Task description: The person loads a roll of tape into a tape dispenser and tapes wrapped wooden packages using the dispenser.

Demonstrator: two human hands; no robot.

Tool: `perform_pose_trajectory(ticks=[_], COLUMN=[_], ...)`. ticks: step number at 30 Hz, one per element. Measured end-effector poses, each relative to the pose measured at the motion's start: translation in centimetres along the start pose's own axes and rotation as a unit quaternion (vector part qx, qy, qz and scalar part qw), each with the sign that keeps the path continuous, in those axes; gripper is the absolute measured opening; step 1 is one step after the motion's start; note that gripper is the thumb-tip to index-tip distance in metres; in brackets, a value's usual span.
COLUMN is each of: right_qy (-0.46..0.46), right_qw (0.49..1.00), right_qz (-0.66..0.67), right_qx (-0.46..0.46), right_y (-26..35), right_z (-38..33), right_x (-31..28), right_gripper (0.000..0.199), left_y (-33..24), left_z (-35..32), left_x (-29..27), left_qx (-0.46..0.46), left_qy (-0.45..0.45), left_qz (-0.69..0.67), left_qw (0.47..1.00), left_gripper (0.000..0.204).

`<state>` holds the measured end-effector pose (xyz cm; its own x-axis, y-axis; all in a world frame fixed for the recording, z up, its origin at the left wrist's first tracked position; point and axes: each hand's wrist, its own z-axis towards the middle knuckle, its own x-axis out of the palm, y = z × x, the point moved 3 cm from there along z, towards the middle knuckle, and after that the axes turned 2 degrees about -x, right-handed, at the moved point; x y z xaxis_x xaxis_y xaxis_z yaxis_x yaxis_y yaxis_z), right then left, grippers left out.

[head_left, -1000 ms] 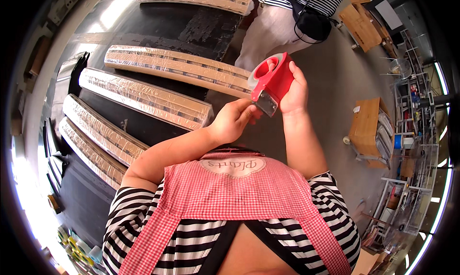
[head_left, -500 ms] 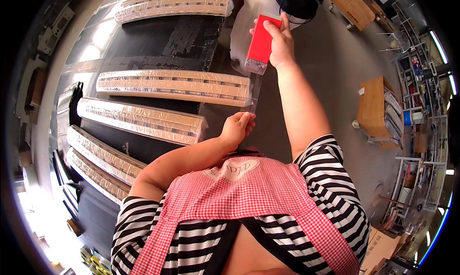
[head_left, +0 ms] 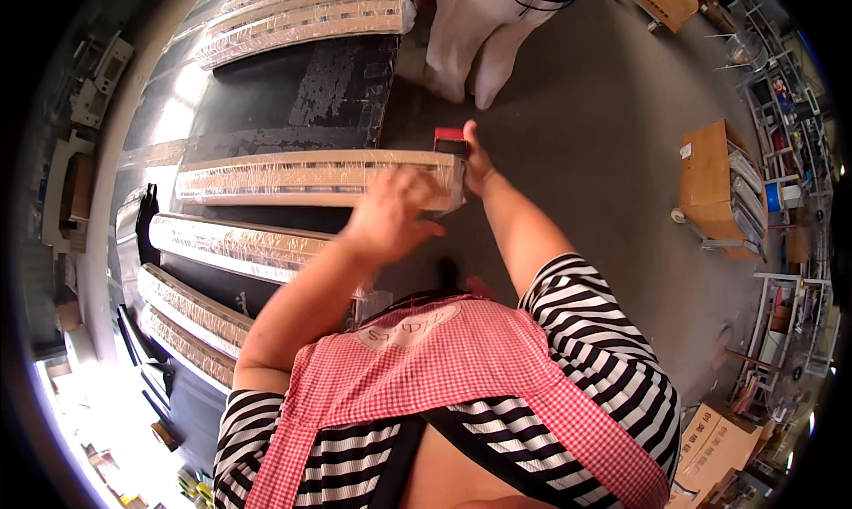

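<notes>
The right hand [head_left: 477, 165] is clamped on a red tape dispenser [head_left: 450, 142], now pressed to the near end of a long film-wrapped bundle [head_left: 311, 177]; half a second ago it was lifted high and farther out, clear of the bundle. So the tool has come down to the wrap, probably to tape that end. The left hand [head_left: 390, 214] — blurred, fingers loosely spread, holding nothing — has risen from near the chest and lies over the bundle just beside the right. Further left lie more wrapped bundles [head_left: 235, 247] on the dark conveyor [head_left: 342, 78]; beyond stands another person's legs [head_left: 470, 34].
</notes>
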<state>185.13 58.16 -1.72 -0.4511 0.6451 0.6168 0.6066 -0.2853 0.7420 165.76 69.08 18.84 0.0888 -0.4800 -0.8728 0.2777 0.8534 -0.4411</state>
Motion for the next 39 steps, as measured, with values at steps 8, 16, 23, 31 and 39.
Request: perform_pose_trajectory(ticks=[8, 16, 23, 31, 39], right_qy=[-0.014, 0.095, 0.032, 0.015, -0.079], right_qw=[0.991, 0.954, 0.921, 0.826, 0.895], right_qz=[-0.131, -0.007, -0.143, -0.381, -0.360], right_qx=[-0.017, -0.286, -0.361, -0.416, -0.251], right_y=[-2.9, 13.0, 22.3, 12.4, 5.8], right_z=[-17.0, -20.6, -4.3, -0.3, -2.9], right_x=[10.0, 20.8, 18.2, 13.5, 3.4], right_gripper=[0.087, 0.100, 0.083, 0.107, 0.109], left_y=[7.3, 7.1, 5.8, 6.5, 5.7], left_z=[1.8, 0.2, -2.5, -3.2, -1.9], left_x=[-2.4, -0.7, 0.3, 0.7, 0.3], left_qx=[-0.126, -0.102, -0.103, -0.132, -0.120], left_qy=[0.093, 0.030, 0.027, 0.032, 0.023], left_qz=[0.172, 0.210, 0.194, 0.166, 0.174], left_qw=[0.973, 0.972, 0.975, 0.977, 0.977], left_gripper=[0.091, 0.095, 0.096, 0.092, 0.094])
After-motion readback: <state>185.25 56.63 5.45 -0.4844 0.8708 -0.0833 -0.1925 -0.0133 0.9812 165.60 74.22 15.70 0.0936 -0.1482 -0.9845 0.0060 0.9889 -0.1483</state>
